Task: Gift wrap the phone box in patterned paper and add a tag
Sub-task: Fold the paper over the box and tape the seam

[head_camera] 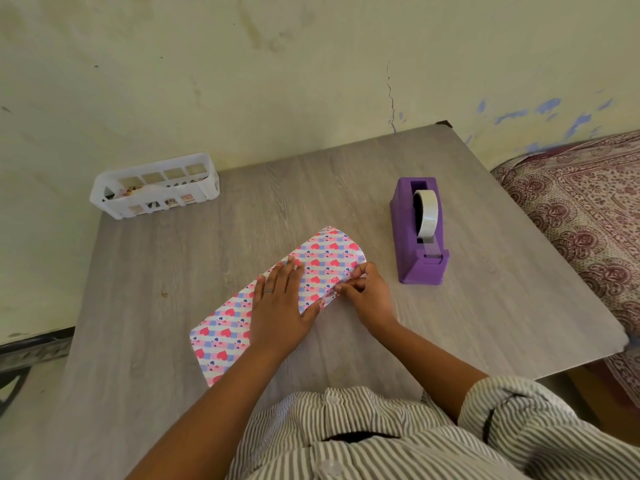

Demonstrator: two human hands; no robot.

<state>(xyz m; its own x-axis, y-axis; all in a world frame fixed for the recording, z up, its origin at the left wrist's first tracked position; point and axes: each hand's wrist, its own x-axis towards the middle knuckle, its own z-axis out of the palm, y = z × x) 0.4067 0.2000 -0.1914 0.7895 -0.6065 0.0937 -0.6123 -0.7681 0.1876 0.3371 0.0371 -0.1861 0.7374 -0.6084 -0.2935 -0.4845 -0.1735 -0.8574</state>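
Grey table (485, 306): heart-patterned paper (322, 258) seemingly covering box.

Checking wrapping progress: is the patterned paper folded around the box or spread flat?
Folded around: the patterned paper covers the box's top; left hand presses it, right hand pinches its edge.

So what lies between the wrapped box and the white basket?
Only bare table, per the head view: nothing sits between the wrapped box and the white basket.
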